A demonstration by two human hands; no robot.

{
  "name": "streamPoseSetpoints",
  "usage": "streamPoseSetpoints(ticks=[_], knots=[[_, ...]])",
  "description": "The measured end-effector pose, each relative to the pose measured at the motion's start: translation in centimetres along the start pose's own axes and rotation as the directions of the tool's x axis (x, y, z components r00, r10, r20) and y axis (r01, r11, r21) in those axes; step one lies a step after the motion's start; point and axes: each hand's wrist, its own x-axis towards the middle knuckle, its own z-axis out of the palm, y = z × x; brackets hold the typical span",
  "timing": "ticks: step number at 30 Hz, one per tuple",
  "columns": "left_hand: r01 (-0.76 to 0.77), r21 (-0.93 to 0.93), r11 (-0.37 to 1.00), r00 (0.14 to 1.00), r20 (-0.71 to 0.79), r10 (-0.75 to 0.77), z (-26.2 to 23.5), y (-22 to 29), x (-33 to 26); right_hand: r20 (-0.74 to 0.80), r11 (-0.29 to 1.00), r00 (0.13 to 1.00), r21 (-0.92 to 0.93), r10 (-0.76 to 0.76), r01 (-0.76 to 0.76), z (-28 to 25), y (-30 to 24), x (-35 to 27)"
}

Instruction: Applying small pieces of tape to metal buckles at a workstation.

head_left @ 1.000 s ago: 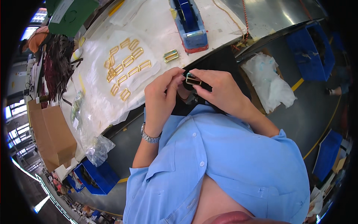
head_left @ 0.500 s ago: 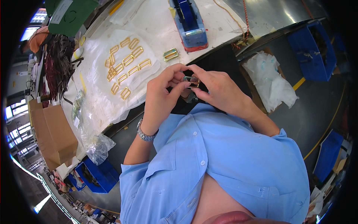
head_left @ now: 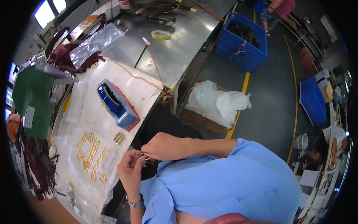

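Observation:
My left hand point(head_left: 130, 166) and my right hand point(head_left: 163, 145) meet at the table's front edge, fingers pinched round a small metal slide buckle point(head_left: 147, 159). Most of that buckle is hidden by the fingers. To their left, several gold slide buckles point(head_left: 93, 152) lie spread on a white plastic sheet point(head_left: 110, 170). One more buckle with a greenish middle point(head_left: 119, 138) lies apart on the white tabletop, close beyond my hands. A blue tape dispenser point(head_left: 118, 106) stands farther back.
A metal table point(head_left: 130, 48) adjoins at the back, with a yellow tape roll point(head_left: 161, 35) on it. On the floor to the right are a carton with white plastic bags point(head_left: 214, 102) and a blue bin point(head_left: 242, 48). A person point(head_left: 276, 13) stands far off.
The view has swung to the right, so the table now sits farther left and more floor shows. My hands still hold the buckle together, the right hand now covering more of it.

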Motion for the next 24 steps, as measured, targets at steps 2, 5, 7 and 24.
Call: streamPoseSetpoints(ticks=[2,5,7,24], knots=[[-0.061,-0.028,0.998,0.998,0.025,0.062,0.3,0.0,-0.1,-0.022,0.993,0.997,-0.101,-0.072,0.07,0.3,0.4,-0.2],[-0.078,0.064,0.995,0.997,0.009,0.077,0.5,-0.2,-0.8,0.001,0.975,0.991,-0.175,-0.137,0.135,0.9,0.9,-0.4],[-0.097,0.134,0.986,0.995,-0.003,0.098,0.5,0.0,-1.2,0.01,0.964,0.985,-0.204,-0.17,0.168,1.2,1.2,-0.4],[-0.49,0.637,0.595,0.867,0.291,0.404,0.0,-0.2,-1.6,0.231,0.745,0.961,0.613,0.151,-0.265,0.7,2.1,-0.8]])
